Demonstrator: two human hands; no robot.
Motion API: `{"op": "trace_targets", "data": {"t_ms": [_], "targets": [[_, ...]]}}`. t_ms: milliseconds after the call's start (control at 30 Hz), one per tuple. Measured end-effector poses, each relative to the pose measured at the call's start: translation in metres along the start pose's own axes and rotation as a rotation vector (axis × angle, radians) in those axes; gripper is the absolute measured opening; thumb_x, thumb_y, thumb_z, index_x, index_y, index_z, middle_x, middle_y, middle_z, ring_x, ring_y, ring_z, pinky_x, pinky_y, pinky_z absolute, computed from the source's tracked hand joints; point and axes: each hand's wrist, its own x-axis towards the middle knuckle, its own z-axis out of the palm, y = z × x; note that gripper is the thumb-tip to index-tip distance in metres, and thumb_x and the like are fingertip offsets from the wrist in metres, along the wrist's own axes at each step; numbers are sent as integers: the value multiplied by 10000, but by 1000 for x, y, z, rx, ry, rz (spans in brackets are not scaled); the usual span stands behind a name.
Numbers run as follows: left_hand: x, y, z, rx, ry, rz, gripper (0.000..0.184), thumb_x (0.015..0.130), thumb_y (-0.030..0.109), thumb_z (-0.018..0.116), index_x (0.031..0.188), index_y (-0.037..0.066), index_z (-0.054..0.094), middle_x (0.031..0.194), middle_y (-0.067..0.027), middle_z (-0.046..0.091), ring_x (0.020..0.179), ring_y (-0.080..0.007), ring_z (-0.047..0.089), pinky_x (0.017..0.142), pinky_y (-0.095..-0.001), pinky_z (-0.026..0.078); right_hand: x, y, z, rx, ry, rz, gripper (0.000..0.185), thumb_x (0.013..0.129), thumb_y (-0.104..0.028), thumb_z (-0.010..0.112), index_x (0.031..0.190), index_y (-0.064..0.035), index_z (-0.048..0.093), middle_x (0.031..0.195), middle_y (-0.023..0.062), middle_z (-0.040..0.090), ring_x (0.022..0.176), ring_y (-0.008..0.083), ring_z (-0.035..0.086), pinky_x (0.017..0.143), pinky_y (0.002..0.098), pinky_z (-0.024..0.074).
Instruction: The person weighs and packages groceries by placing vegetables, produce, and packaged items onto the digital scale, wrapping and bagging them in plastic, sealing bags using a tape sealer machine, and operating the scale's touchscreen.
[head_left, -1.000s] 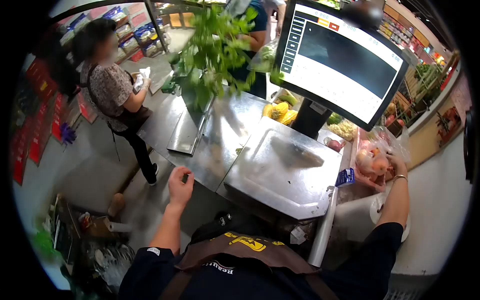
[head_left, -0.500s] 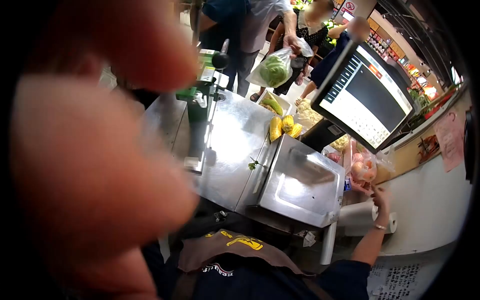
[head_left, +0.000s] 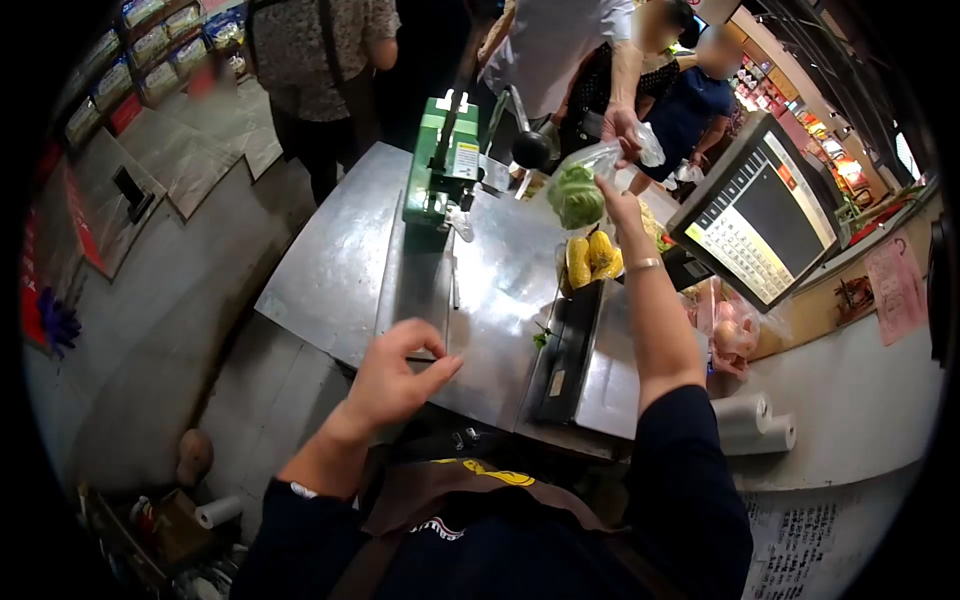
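Observation:
A clear plastic bag with a green leafy head, looking like lettuce [head_left: 577, 198], hangs over the far side of the counter. Another person's hand [head_left: 621, 132] grips the top of this bag. My right hand [head_left: 622, 208] reaches past the scale and closes at the bag's right side; its fingertips are partly hidden. My left hand [head_left: 398, 375] hovers over the near edge of the metal counter, holding nothing, its fingers curled and the thumb apart from them. Beneath my right forearm lies the metal scale [head_left: 612, 365], partly covered by the arm.
A green device [head_left: 440, 155] with a black-knobbed lever stands on the metal counter [head_left: 330, 265]. Corn cobs [head_left: 592, 258] lie behind the scale. On the right are a tilted screen [head_left: 765, 215], bagged round produce [head_left: 735, 330] and plastic rolls [head_left: 745, 415]. Several people stand across the counter.
My right hand has moved from beside the bagged produce on the right to the lettuce bag. The large blurred hand close to the camera is gone; my left hand is now low over the counter.

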Motion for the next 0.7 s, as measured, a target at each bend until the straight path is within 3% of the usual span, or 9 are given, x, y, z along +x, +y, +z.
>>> {"op": "trace_targets", "data": {"t_ms": [33, 167, 267, 433, 500, 567, 600, 700], "targets": [[-14, -18, -10, 11, 23, -112, 147, 723, 100, 672, 689, 0, 570, 687, -84, 549, 663, -173, 533, 624, -269, 417, 43, 13, 31, -61, 79, 137, 568, 704, -433, 661, 1048, 10, 567, 987, 145, 609, 901, 254, 590, 798, 345, 450], [-55, -65, -24, 46, 181, -299, 162, 726, 114, 672, 694, -15, 580, 665, -78, 565, 645, -154, 540, 611, -259, 420, -69, -96, 6, 266, 258, -444, 435, 757, -375, 608, 1016, -29, 562, 955, 103, 613, 895, 237, 588, 764, 360, 461], [-67, -78, -31, 84, 229, -350, 171, 731, 126, 669, 704, -20, 583, 636, -67, 569, 616, -137, 536, 597, -256, 421, -43, -74, 23, 102, 408, -689, 375, 752, -336, 606, 993, -51, 579, 958, 104, 608, 888, 261, 577, 771, 375, 451], [-49, -74, -25, 86, 178, -354, 163, 742, 126, 663, 715, -15, 586, 664, -67, 575, 645, -134, 538, 615, -254, 425, 4, -5, 60, 5, 560, -763, 319, 736, -294, 602, 959, -66, 593, 983, 115, 599, 909, 281, 553, 796, 376, 430], [-37, -74, -16, 66, 133, -321, 158, 746, 125, 661, 721, -12, 587, 675, -67, 575, 655, -135, 537, 625, -253, 426, 13, 18, 60, -259, 518, -773, 260, 760, -272, 575, 920, -68, 598, 928, 118, 591, 877, 283, 549, 783, 381, 426], [-22, -78, -1, 23, 84, -258, 152, 749, 123, 660, 727, -9, 588, 685, -68, 573, 665, -136, 536, 636, -251, 427, 14, 43, 52, -717, 536, -841, 210, 782, -241, 547, 881, -63, 599, 884, 124, 582, 836, 290, 547, 763, 397, 428], [-14, -72, 6, 13, 54, -234, 144, 750, 116, 658, 729, -5, 584, 689, -68, 569, 676, -139, 536, 644, -250, 426, 2, 47, 41, -680, 535, -996, 137, 820, -157, 503, 849, -52, 585, 809, 90, 551, 749, 223, 529, 700, 357, 434], [2, -59, 35, -31, -9, -161, 129, 756, 101, 647, 725, -4, 578, 702, -67, 570, 686, -142, 536, 652, -251, 424, -87, 15, -31, 623, -94, -532, 99, 833, -82, 484, 821, -36, 571, 785, 50, 523, 698, 144, 489, 645, 300, 425]]}}
